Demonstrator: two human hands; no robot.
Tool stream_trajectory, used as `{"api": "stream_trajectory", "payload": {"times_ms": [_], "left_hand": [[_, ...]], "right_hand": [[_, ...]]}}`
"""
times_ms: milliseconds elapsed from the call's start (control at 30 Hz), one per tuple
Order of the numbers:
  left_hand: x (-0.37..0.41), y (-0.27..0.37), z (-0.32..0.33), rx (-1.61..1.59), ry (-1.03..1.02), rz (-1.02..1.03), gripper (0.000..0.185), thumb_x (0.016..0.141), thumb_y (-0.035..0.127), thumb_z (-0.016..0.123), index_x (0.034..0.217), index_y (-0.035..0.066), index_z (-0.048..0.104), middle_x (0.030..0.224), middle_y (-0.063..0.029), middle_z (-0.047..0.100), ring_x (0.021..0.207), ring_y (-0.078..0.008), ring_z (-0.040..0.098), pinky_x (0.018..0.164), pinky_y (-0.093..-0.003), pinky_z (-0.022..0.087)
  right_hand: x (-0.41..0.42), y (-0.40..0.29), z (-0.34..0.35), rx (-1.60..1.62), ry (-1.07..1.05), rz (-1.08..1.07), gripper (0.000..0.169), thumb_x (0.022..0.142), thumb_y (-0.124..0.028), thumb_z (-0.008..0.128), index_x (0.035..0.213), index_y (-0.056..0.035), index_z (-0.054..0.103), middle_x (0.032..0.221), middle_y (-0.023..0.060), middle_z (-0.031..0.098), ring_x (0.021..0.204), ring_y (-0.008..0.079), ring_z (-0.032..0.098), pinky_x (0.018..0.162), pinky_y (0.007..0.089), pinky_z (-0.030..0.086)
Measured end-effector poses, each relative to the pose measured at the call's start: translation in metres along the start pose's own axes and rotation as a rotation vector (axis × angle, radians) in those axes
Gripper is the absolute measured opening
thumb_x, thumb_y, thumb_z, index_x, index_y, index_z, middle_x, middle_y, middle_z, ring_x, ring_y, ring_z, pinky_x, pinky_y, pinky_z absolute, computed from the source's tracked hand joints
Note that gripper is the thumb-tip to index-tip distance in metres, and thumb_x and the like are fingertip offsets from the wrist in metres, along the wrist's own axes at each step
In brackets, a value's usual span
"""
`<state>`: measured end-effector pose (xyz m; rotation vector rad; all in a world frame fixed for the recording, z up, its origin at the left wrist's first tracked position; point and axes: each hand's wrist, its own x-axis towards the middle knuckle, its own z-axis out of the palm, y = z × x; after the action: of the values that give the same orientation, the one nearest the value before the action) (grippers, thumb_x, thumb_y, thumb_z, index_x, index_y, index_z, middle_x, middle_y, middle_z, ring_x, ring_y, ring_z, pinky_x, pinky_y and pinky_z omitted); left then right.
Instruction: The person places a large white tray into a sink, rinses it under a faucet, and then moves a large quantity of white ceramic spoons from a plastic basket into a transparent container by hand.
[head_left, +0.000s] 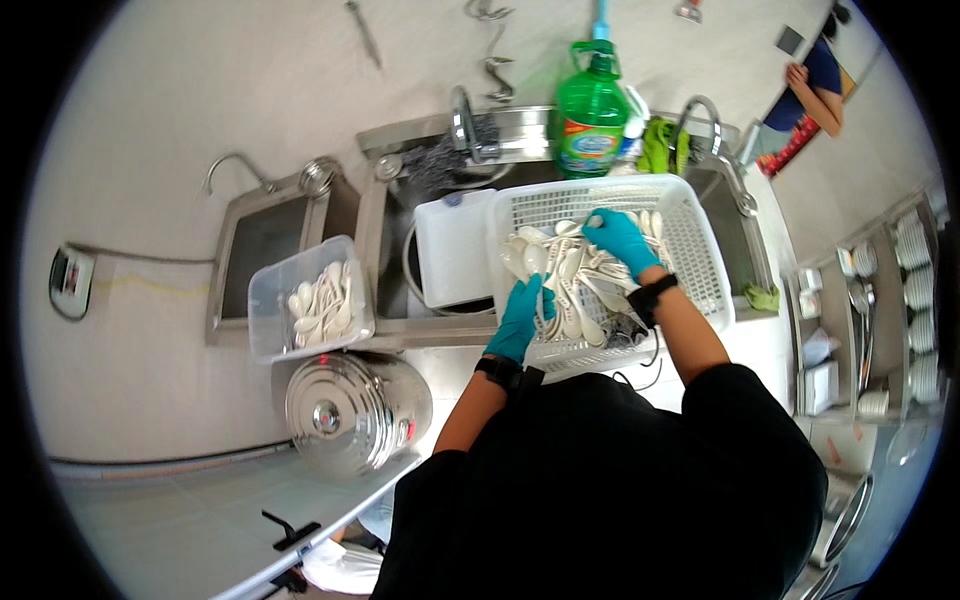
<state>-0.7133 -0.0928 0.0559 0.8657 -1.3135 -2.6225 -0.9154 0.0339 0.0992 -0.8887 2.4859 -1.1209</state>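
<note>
A white perforated plastic basket (691, 247) in front of me holds many white spoons (571, 300). My left hand (519, 315), in a teal glove, is over the basket's near left part, its fingers closed around a white spoon (535, 259). At the far middle of the basket, my right hand (622, 238), also gloved in teal, has its fingertips at a pale spoon end; whether it grips it I cannot tell. A dark mesh scourer (626, 330) lies in the basket's near right part. More white spoons (326, 304) lie in a clear plastic tub (270, 319) at the left.
The basket and a white plastic lid or tray (455, 251) rest across a steel sink (435, 330). Behind stand a green detergent bottle (592, 120) and curved faucets (463, 124). A lidded steel container (337, 412) is at the near left, dish shelves (855, 337) at right. Other people are partly visible.
</note>
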Motion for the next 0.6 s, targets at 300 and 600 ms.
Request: {"api": "stream_trajectory", "payload": {"times_ms": [300,600], "left_hand": [[0.017,-0.01,-0.001,-0.262,0.008,0.059,0.02,0.088,0.019,0.051,0.104,0.007,0.046,0.079,-0.0045,0.057,0.062,-0.0129,0.053,0.054,-0.0272,0.047],[0.024,-0.01,0.011,-0.421,-0.121,0.116,0.033,0.09,0.02,0.046,0.118,0.004,0.039,0.099,-0.0166,0.057,0.081,-0.0254,0.06,0.067,-0.0357,0.053]], "right_hand": [[-0.061,-0.025,-0.039,1.277,-0.112,0.421,0.038,0.085,-0.013,0.05,0.12,-0.0001,0.047,0.084,0.0103,0.06,0.075,0.0166,0.061,0.066,0.0252,0.052],[-0.1,-0.063,0.043,1.063,-0.246,0.248,0.052,0.088,-0.011,0.049,0.135,-0.0038,0.027,0.098,0.0094,0.057,0.08,0.0151,0.059,0.072,0.0253,0.049]]}}
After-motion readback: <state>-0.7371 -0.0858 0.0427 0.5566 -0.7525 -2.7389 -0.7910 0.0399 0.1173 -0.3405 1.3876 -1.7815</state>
